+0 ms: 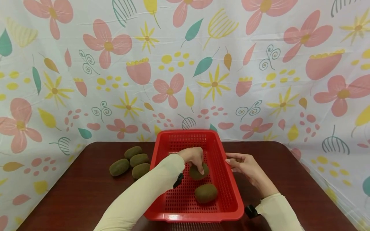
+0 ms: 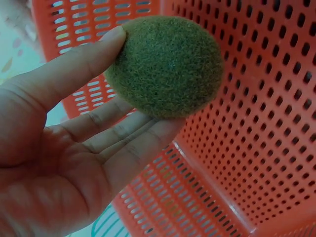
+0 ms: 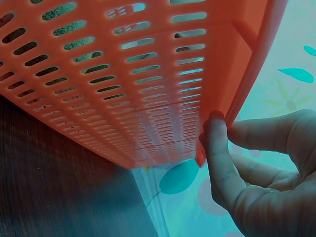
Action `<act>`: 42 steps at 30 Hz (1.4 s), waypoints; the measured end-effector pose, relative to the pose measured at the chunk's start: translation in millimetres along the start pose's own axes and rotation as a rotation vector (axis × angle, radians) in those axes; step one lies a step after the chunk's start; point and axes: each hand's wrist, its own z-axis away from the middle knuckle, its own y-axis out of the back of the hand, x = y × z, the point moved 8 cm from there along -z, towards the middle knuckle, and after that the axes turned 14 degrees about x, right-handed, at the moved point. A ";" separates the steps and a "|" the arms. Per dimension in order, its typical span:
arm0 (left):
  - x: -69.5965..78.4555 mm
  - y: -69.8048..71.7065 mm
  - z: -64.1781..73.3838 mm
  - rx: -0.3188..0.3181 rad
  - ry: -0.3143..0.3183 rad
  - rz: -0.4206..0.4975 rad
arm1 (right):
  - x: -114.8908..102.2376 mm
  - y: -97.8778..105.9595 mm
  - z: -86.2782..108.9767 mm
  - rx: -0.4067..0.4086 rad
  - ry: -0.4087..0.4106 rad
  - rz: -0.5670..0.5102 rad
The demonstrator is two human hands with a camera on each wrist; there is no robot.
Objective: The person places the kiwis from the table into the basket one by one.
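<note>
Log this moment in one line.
left hand: grips kiwi inside red basket; right hand: touches basket rim; second kiwi: in basket; table: four kiwis visible

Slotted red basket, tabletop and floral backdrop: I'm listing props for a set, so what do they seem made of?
Slotted red basket: molded plastic by its look, smooth and glossy, catching bright highlights. Tabletop: wood or a wood-look laminate, dark and smooth with faint grain streaks. Floral backdrop: a printed sheet, softly creased; fabric or plastic, I can't tell.
</note>
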 end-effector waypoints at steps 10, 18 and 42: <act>2.0 -10.4 -2.8 -0.008 -0.045 -0.040 | 1.4 0.2 -1.5 0.005 -0.009 -0.002; 4.0 -11.8 -5.5 0.034 -0.054 -0.050 | 1.1 0.9 -2.5 0.013 -0.005 0.015; 1.4 -5.7 -9.0 0.018 0.003 -0.012 | 1.9 0.7 -2.3 0.006 -0.011 0.011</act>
